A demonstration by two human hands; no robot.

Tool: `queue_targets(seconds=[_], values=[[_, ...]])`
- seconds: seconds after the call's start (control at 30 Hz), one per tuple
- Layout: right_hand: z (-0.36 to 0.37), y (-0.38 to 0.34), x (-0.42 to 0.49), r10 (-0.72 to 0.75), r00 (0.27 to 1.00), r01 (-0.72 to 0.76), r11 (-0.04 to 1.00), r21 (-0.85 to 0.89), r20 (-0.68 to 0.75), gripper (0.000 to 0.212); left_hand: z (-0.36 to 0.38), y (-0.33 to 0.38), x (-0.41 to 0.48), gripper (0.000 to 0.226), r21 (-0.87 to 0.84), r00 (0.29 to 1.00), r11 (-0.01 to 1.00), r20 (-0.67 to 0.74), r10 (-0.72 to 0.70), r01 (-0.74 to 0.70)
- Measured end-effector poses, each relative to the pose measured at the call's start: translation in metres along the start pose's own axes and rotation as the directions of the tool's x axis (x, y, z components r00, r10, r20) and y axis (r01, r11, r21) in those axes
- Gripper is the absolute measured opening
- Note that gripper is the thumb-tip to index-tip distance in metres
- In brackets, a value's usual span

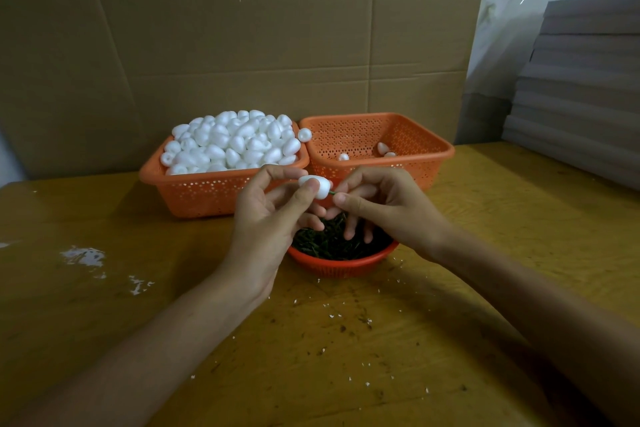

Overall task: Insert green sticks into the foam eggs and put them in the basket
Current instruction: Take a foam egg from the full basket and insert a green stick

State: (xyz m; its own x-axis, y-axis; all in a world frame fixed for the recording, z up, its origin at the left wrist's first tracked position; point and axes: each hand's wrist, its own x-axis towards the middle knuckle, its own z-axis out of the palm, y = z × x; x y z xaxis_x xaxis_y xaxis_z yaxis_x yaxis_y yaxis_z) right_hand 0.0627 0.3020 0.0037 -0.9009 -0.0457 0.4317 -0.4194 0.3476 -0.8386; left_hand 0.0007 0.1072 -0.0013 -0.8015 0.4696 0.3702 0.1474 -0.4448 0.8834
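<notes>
Wooden table (173,253): left hand (266,218) pinches a foam egg (317,185), right hand (388,208) just beside it pinches a green stick (331,193); a skewed push may split the foam.

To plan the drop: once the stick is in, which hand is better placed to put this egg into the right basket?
Probably the right hand: it pinches the green stick and sits directly before the right basket; the left hand holds the egg.
</notes>
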Motion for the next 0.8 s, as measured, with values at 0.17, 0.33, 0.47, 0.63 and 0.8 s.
queue_targets(seconds=[0.17, 0.33, 0.47, 0.63, 0.8], values=[[-0.0002, 0.0021, -0.0003, -0.008, 1.000, 0.009, 1.000, -0.022, 0.015, 0.014, 0.0005, 0.0007, -0.0004, 0.028, 0.013, 1.000, 1.000, 0.018, 0.003, -0.004], [-0.0007, 0.0041, 0.0000, -0.006, 0.999, 0.007, 1.000, -0.025, 0.037, 0.012, 0.0000, -0.0003, -0.0007, 0.029, 0.041, 0.999, 0.999, 0.033, 0.024, -0.025], [0.0000, 0.0047, 0.0003, -0.010, 1.000, 0.011, 0.999, -0.031, 0.028, 0.012, 0.0000, -0.0019, -0.0014, 0.028, 0.056, 0.997, 0.996, 0.033, 0.063, -0.065], [-0.0005, 0.0041, 0.0011, 0.023, 1.000, -0.022, 0.999, -0.039, 0.021, 0.013, -0.0021, -0.0028, -0.0002, 0.029, 0.073, 0.998, 0.996, 0.042, 0.055, -0.058], [-0.0012, 0.0031, 0.0018, 0.041, 0.998, -0.037, 0.997, -0.069, 0.057, 0.016, -0.0019, -0.0025, 0.0006, 0.032, 0.080, 0.999, 0.996, 0.039, 0.030, -0.033]])
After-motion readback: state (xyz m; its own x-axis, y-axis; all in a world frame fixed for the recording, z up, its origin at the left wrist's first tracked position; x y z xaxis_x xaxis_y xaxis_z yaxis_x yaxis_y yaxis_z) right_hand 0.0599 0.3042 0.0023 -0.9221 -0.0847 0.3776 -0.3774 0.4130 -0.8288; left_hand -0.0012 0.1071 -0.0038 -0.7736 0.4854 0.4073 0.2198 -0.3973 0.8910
